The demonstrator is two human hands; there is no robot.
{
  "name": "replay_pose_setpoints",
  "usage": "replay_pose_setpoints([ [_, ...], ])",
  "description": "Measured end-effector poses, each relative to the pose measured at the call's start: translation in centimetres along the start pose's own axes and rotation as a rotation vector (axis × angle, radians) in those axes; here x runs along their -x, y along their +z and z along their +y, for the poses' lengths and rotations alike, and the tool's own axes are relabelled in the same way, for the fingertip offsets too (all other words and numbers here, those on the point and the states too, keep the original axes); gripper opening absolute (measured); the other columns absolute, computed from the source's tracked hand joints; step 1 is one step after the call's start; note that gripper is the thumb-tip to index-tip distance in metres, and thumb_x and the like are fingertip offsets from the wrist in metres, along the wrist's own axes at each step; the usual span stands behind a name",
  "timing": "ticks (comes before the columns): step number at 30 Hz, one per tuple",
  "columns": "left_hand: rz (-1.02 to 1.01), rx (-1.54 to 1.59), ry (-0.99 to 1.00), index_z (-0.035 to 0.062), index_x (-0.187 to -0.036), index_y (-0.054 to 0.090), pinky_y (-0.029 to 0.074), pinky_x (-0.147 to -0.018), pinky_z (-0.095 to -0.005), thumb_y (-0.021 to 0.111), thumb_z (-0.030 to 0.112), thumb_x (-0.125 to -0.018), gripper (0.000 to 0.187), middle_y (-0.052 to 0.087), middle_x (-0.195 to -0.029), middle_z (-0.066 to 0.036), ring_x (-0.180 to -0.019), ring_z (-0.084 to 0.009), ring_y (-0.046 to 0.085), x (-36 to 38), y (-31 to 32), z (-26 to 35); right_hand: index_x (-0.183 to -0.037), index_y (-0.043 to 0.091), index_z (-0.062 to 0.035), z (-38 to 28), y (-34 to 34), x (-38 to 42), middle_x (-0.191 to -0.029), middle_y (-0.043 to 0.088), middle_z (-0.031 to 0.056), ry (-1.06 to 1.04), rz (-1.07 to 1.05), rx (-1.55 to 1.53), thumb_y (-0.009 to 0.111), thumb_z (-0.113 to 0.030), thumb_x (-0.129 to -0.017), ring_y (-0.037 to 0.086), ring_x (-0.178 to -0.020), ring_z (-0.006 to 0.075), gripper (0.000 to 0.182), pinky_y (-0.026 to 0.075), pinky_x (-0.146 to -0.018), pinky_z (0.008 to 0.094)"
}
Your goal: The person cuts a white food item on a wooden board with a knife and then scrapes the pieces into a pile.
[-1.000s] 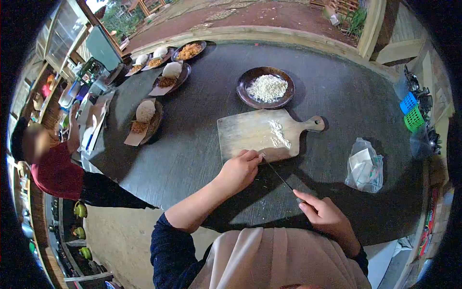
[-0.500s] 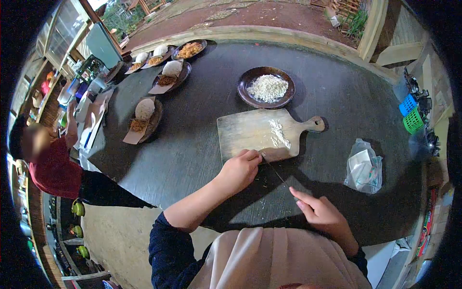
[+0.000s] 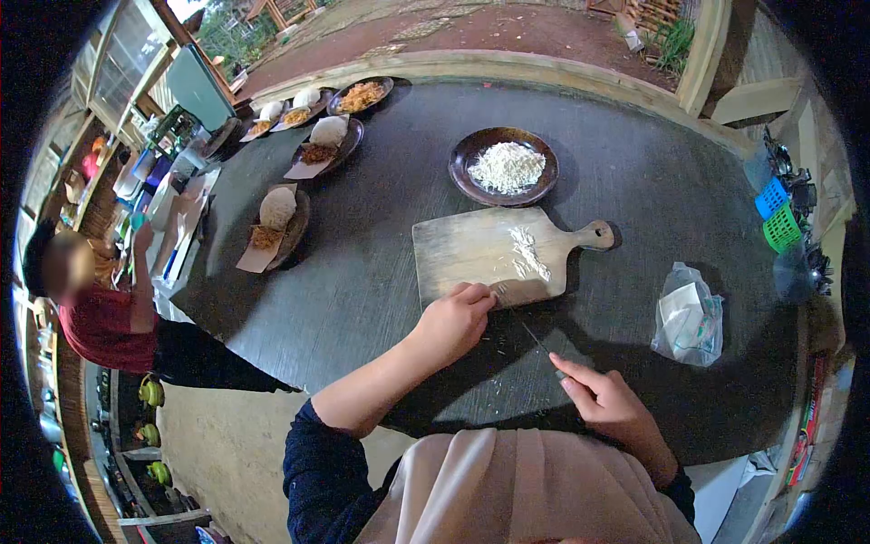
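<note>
My left hand [image 3: 458, 317] rests on the near edge of the wooden cutting board [image 3: 462, 245], its fingers pressed together. What they pinch, if anything, is hidden. In my right hand [image 3: 607, 399] is a knife [image 3: 536, 341], its thin blade slanting up and left, the tip just short of the board's near edge. White shreds [image 3: 527, 254] lie on the right part of the board, and small bits are scattered on the table below it. Beyond the board stands a dark plate [image 3: 459, 179] heaped with similar white shreds [image 3: 507, 169].
On the dark table [image 3: 381, 236], a clear plastic bag [image 3: 689, 317] with something white lies at right. Several plates of rice and shredded food [image 3: 277, 208] line the left side. A co-worker [image 3: 109, 317] stands at far left. Blue and green baskets [image 3: 779, 227] hang at right.
The knife has drawn back from my left fingers, down and to the right. My left hand keeps its place on the board. The co-worker's arm has shifted.
</note>
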State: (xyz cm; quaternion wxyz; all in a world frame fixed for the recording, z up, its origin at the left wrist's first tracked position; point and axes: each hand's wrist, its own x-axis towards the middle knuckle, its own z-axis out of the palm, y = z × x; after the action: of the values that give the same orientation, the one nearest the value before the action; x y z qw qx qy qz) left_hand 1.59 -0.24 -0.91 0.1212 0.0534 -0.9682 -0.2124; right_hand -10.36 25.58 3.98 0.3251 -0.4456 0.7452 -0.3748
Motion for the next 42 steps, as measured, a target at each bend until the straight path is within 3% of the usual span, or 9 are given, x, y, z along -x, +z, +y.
replay_pose_setpoints([
  [9, 0.006, -0.035, 0.038, 0.0015, -0.104, 0.064, 0.053, -0.086, -0.0391, 0.062, 0.005, -0.077, 0.027, 0.06, -0.11, -0.011, -0.101, -0.0322, 0.059, 0.0, 0.3, -0.3, -0.135, 0.053, -0.0196, 0.3, 0.5, -0.5, -0.072, 0.058, 0.0239, 0.161, -0.105, 0.024, 0.053, -0.023, -0.098, 0.056, -0.05, 0.0324, 0.037, 0.046, -0.054, 0.037],
  [21, 0.0, -0.035, 0.017, 0.0016, -0.107, 0.063, 0.053, -0.086, -0.0403, 0.061, 0.006, -0.079, 0.029, 0.06, -0.107, -0.013, -0.099, -0.0335, 0.059, -0.2, 0.0, -0.1, -0.135, 0.052, -0.0204, 1.6, -0.3, 0.0, -0.081, 0.061, 0.0237, -0.034, -0.051, 0.068, 0.051, -0.025, -0.098, 0.063, -0.064, 0.0394, 0.037, 0.048, -0.057, 0.0399],
  [24, 0.024, 0.012, 0.03, 0.0021, -0.109, 0.063, 0.052, -0.087, -0.0403, 0.061, 0.006, -0.08, 0.03, 0.06, -0.107, -0.013, -0.101, -0.0336, 0.059, -0.2, 0.1, -0.3, -0.134, 0.053, -0.0206, -0.3, -1.4, 0.3, -0.081, 0.062, 0.0235, 0.131, -0.137, 0.121, 0.051, -0.025, -0.098, 0.062, -0.062, 0.0378, 0.036, 0.048, -0.057, 0.039],
  [27, 0.0, 0.016, 0.023, 0.0021, -0.11, 0.063, 0.052, -0.088, -0.0403, 0.061, 0.006, -0.08, 0.031, 0.06, -0.109, -0.012, -0.102, -0.033, 0.059, -0.1, 0.0, -0.3, -0.133, 0.054, -0.0188, -0.6, -1.0, 0.3, -0.081, 0.062, 0.0231, 0.178, -0.119, 0.129, 0.052, -0.023, -0.098, 0.062, -0.06, 0.0356, 0.036, 0.048, -0.056, 0.0381],
  [32, -0.048, -0.031, 0.005, 0.0022, -0.109, 0.063, 0.052, -0.088, -0.0401, 0.061, 0.007, -0.08, 0.03, 0.06, -0.11, -0.012, -0.102, -0.0321, 0.059, -0.1, -0.3, -0.2, -0.133, 0.054, -0.0148, 1.3, 0.1, 0.0, -0.075, 0.061, 0.0213, -0.086, -0.017, -0.036, 0.055, -0.019, -0.097, 0.049, -0.049, 0.0144, 0.037, 0.045, -0.054, 0.0324],
  [36, -0.049, -0.036, -0.021, 0.0021, -0.109, 0.063, 0.052, -0.088, -0.0402, 0.06, 0.007, -0.081, 0.029, 0.059, -0.11, -0.012, -0.103, -0.0322, 0.058, -0.1, 0.1, -0.3, -0.133, 0.055, -0.0151, 0.4, -0.2, 0.1, -0.075, 0.06, 0.022, 0.109, -0.071, -0.028, 0.055, -0.02, -0.097, 0.047, -0.05, 0.0129, 0.036, 0.045, -0.054, 0.0309],
  [38, -0.038, -0.022, -0.024, 0.0019, -0.108, 0.063, 0.053, -0.087, -0.0402, 0.06, 0.007, -0.081, 0.028, 0.059, -0.109, -0.012, -0.102, -0.0321, 0.058, -0.1, 0.0, -0.1, -0.135, 0.053, -0.0116, 0.3, -0.1, 0.0, -0.063, 0.052, 0.0027, 0.111, -0.083, -0.034, 0.054, -0.014, -0.097, 0.044, -0.056, 0.0059, 0.038, 0.043, -0.056, 0.0252],
  [39, -0.038, -0.021, -0.023, 0.0019, -0.108, 0.063, 0.053, -0.087, -0.0402, 0.06, 0.007, -0.081, 0.028, 0.059, -0.109, -0.012, -0.102, -0.0321, 0.058, -0.1, 0.0, -0.2, -0.135, 0.053, -0.0116, 0.5, 0.0, 0.0, -0.063, 0.052, 0.0027, 0.112, -0.082, -0.033, 0.054, -0.014, -0.097, 0.044, -0.056, 0.0059, 0.038, 0.043, -0.056, 0.0252],
  [42, -0.007, -0.011, 0.015, 0.0018, -0.107, 0.063, 0.053, -0.086, -0.0401, 0.06, 0.007, -0.081, 0.027, 0.059, -0.109, -0.011, -0.102, -0.032, 0.059, 0.0, 0.2, -0.3, -0.132, 0.055, -0.0182, 1.4, 0.7, -0.5, -0.08, 0.062, 0.0239, 0.107, -0.08, 0.009, 0.054, -0.023, -0.097, 0.061, -0.054, 0.0288, 0.036, 0.048, -0.057, 0.0345],
])
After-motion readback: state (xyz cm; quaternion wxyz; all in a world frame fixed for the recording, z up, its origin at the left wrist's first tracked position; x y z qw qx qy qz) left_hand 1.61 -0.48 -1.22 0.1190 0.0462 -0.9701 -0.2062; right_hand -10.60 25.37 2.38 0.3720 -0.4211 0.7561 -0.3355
